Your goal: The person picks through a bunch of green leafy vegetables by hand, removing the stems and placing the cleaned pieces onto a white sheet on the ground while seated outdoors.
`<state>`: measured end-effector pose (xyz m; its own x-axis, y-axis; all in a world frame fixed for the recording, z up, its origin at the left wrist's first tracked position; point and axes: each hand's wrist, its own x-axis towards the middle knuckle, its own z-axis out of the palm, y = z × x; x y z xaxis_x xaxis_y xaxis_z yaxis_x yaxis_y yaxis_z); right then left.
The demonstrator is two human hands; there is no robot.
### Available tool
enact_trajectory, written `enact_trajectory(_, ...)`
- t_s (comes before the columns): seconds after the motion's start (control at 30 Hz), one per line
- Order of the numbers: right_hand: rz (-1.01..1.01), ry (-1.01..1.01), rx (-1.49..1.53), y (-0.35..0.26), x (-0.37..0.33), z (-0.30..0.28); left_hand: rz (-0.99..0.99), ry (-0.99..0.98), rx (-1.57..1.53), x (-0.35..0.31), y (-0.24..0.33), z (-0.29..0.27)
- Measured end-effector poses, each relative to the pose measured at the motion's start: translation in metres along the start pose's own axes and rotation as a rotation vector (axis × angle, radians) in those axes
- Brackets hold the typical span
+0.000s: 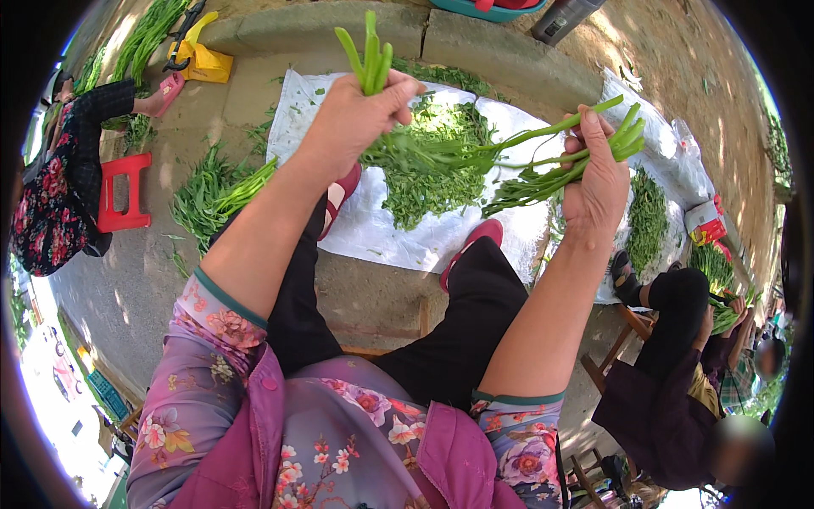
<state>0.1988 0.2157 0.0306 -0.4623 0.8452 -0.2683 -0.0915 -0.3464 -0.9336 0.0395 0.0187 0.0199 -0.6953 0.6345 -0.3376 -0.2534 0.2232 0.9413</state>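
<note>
My left hand is closed round a small bunch of leafy green stalks, their thick pale ends pointing up and away. In my right hand is another bunch of green stalks, pinched between thumb and fingers, with leaves trailing left. Leaves stretch between the two hands, and I cannot tell which bunch each belongs to. Under them, a white sheet on the ground carries a pile of loose green leaves. To the left of my legs lies a heap of uncut leafy stalks.
A red plastic stool and a seated person are at the left, near a yellow bag. A concrete kerb runs along the far side, with a dark cylinder on it. More people sit at the right, beside another leaf pile.
</note>
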Motion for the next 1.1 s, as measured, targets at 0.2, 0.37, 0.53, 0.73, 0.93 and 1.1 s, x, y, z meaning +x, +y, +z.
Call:
enact_trajectory(0.2,-0.062,0.04,-0.205,-0.006,-0.008,0.003,0.043,0.102,0.131,0.002,0.006,-0.019)
enact_trajectory(0.37,-0.016,-0.099,-0.186,-0.002,-0.008,0.009,0.035,0.04,0.127,-0.001,0.0,-0.009)
enact_trajectory(0.53,0.056,-0.249,-0.152,0.001,-0.015,0.023,-0.016,-0.058,0.108,-0.009,-0.003,0.003)
enact_trajectory(0.73,0.147,-0.379,-0.071,0.008,-0.023,0.041,-0.021,-0.173,0.074,-0.014,-0.003,0.02)
enact_trajectory(0.93,0.184,-0.433,-0.061,0.009,-0.027,0.046,-0.086,-0.272,0.102,-0.022,0.003,0.027)
enact_trajectory(1.1,0.155,-0.491,-0.122,0.01,-0.031,0.049,-0.042,-0.209,0.086,-0.022,0.001,0.028)
